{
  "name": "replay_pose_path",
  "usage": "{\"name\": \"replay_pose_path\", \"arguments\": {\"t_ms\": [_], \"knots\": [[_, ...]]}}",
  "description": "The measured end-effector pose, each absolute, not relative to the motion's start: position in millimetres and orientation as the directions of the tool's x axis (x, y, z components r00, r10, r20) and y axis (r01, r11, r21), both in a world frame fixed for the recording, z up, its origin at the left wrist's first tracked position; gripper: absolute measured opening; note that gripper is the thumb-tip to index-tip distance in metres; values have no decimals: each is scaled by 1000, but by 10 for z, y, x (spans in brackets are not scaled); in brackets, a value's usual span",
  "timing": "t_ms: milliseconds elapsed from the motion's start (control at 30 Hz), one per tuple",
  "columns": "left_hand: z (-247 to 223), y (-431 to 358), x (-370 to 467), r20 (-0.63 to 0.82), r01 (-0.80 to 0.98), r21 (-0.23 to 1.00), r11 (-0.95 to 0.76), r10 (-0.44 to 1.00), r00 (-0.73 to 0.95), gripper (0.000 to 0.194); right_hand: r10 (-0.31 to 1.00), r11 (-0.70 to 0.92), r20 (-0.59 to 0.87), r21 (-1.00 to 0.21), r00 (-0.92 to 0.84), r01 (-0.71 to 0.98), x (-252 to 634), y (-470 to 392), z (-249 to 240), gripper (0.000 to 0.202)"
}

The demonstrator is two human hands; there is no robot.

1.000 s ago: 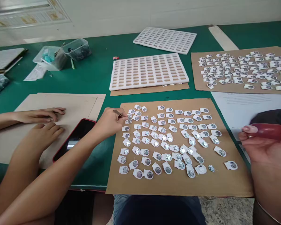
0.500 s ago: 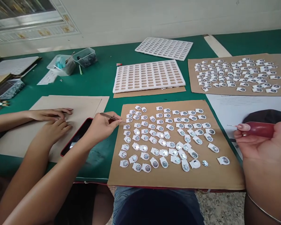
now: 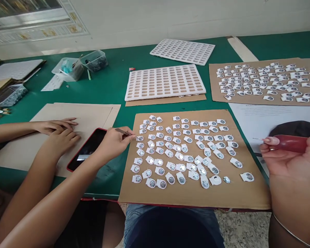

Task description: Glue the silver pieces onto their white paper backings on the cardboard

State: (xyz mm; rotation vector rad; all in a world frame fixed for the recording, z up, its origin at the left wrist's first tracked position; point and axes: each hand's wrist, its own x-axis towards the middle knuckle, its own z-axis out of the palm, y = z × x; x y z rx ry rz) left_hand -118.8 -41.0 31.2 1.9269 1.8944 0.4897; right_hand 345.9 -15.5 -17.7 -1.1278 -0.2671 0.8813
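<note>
My left hand [image 3: 116,143] pinches a pair of metal tweezers [image 3: 122,132]. Their tips reach a small white tag with a round metallic disc [image 3: 140,138] in the leftmost column on the cardboard sheet [image 3: 191,200]. Rows of similar tagged discs cover this sheet. One loose disc [image 3: 226,179] lies near a white tag with a dark spot [image 3: 215,180]. To the right of the sheet, my right hand [image 3: 289,165] is palm up, its fingers closed round a red-handled tool [image 3: 291,143] with a thin needle tip pointing left.
Another person's hands [image 3: 60,134] rest on cardboard at the left, beside a red-edged phone [image 3: 89,148]. White grid trays [image 3: 165,82] lie behind. A second board of tagged discs [image 3: 263,98] is at the back right. Plastic boxes [image 3: 94,62] and a dark round object [image 3: 297,128] are also here.
My left hand has shifted slightly down and right, bringing the tweezer tips onto a tag in the left column. My right hand keeps the red-handled tool nearly still.
</note>
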Motion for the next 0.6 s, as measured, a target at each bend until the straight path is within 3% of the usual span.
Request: {"name": "replay_pose_path", "arguments": {"t_ms": [600], "knots": [[312, -386, -1164, -22, 855, 518, -27, 999, 44, 29, 744, 152, -219, -864, 631, -480, 3488, -152, -207, 42]]}}
